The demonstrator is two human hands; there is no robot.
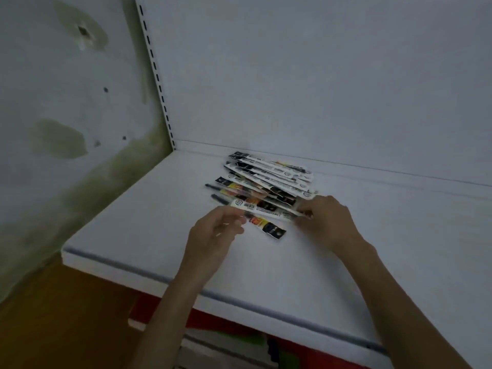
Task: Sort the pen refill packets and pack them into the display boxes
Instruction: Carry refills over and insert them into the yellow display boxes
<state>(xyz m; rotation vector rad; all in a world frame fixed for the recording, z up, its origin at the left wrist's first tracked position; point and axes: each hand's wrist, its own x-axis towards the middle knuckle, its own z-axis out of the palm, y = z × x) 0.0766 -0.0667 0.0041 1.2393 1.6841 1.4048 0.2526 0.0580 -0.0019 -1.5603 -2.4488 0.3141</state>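
A long white refill packet (266, 209) is being held at the near edge of the fanned pile of packets (269, 179) lying on the white shelf (149, 235), the left hand (218, 230) pinching one end and the right hand (324, 219) pinching the other. Thin, light and probably slippery, it is looking likely to bend if taken mid-length; the ends are offering the surest hold. A yellow-and-black packet (271, 229) is lying just in front of the pile.
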